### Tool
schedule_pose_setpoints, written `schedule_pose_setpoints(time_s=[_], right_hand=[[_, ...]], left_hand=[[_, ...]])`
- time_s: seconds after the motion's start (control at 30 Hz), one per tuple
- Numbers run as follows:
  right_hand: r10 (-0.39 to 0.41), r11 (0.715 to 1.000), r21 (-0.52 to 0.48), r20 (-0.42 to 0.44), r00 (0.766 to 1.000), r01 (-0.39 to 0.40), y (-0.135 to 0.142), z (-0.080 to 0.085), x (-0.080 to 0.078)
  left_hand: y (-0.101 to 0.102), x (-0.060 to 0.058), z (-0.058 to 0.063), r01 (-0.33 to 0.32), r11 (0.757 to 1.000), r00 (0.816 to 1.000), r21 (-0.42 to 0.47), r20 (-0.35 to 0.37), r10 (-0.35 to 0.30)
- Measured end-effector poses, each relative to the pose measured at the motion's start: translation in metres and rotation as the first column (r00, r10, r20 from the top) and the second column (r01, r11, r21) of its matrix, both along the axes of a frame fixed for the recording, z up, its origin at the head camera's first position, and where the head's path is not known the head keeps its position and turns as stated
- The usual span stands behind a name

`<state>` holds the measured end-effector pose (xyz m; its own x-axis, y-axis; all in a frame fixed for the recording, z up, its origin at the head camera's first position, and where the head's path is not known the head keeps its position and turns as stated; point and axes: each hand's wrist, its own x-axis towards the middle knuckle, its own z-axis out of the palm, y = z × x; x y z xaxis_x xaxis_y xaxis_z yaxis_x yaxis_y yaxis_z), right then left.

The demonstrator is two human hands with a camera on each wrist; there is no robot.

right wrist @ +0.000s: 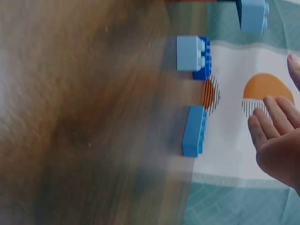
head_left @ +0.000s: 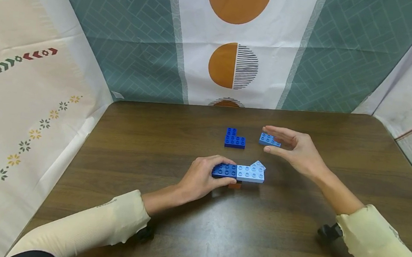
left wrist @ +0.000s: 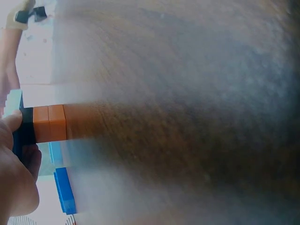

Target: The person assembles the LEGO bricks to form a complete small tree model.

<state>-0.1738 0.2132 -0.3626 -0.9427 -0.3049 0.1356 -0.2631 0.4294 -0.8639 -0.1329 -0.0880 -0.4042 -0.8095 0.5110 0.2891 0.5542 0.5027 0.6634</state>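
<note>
My left hand (head_left: 206, 174) grips a dark blue brick (head_left: 225, 170), thumb along the near side and fingers along the far side. Beside that brick a light blue brick (head_left: 250, 174) juts out to the right at the same level. Orange bricks (left wrist: 49, 123) stand stacked under them on the table, with a black layer between. My right hand (head_left: 298, 150) hovers over the table with fingers extended and thumb apart, holding nothing. Close to its fingertips in the head view lies a medium blue brick (head_left: 269, 140), which the right wrist view shows on the table below the hand.
A small light blue brick (right wrist: 187, 53) sits on the table just behind the stack. Farther back are two dark blue bricks, a long one (head_left: 234, 142) and a small one (head_left: 231, 131) adjoining it. Patterned cloth (head_left: 144, 34) hangs beyond the table's back edge.
</note>
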Motion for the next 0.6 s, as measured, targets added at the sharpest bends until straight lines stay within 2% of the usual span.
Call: schedule_pose_setpoints(time_s=[0.3,0.6], right_hand=[[-0.093,0.995,0.028,0.089,0.992,0.091,0.011,-0.005,-0.019],[-0.080,0.996,0.044,0.156,0.984,0.074,0.018,-0.023,-0.038]], left_hand=[[0.000,0.000,0.001,-0.003,1.000,1.000,0.002,0.008,0.003],[0.000,0.000,0.001,-0.006,1.000,1.000,0.001,0.011,0.006]])
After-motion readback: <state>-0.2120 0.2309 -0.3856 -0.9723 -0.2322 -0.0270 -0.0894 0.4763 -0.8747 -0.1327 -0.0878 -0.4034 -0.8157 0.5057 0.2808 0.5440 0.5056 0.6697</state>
